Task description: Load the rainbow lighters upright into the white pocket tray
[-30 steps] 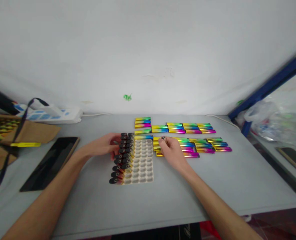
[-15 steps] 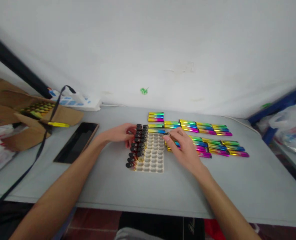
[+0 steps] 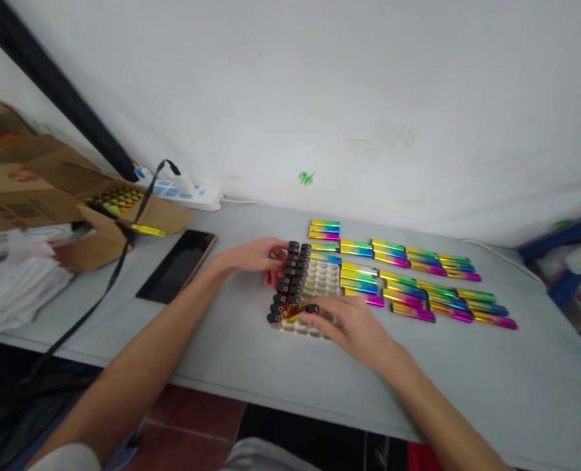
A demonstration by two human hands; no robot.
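A white tray with rows of round cells lies on the grey table. Along its left side, black-capped lighters stand in two columns, some leaning. My left hand is curled against the tray's back left side, its fingers touching the lighters there; part of its grip is hidden. Over the tray's front part, my right hand pinches a shiny gold lighter by its black-capped end, tilted with its body pointing left. Rainbow-coloured lighters lie flat in rows behind and right of the tray.
A dark phone lies left of my left arm. Beyond it are an open cardboard box with more yellow lighters, a dark strap and a white power strip. The white wall rises behind the table.
The view has turned, shifting the scene rightward. My right hand has moved from the tray's back right side to its front, carrying a lighter. My left hand stays at the tray's left side.
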